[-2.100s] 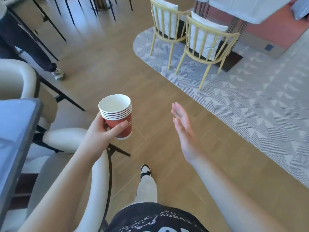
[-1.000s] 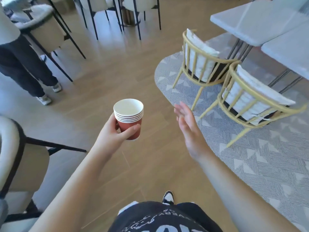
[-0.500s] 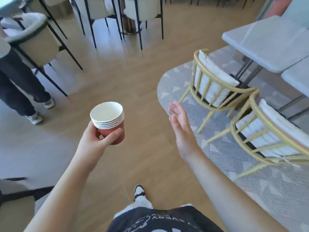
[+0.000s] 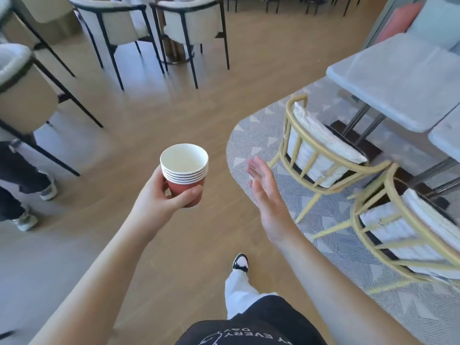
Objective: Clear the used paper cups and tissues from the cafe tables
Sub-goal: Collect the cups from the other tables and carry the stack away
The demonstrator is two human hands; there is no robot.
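Note:
A stack of several nested red paper cups [image 4: 185, 174] with white rims is held upright in front of me, over the wooden floor. My left hand [image 4: 159, 199] is wrapped around the bottom cup, thumb across its front. The top cup looks empty inside. My right hand [image 4: 267, 199] hangs to the right of the stack, flat and edge-on, fingers apart, holding nothing. No tissues are in sight.
Two yellow chairs [image 4: 321, 155] with white cushions stand on a patterned grey rug [image 4: 251, 135] at the right, beside grey tables [image 4: 398, 78]. Beige black-legged chairs [image 4: 191, 23] line the back and left. Another person's legs [image 4: 22, 185] stand at the left edge.
The view has swung and moved forward across the floor; the yellow chairs and grey tables have shifted right and closer. Both hands keep their poses, the cup stack still in my left hand.

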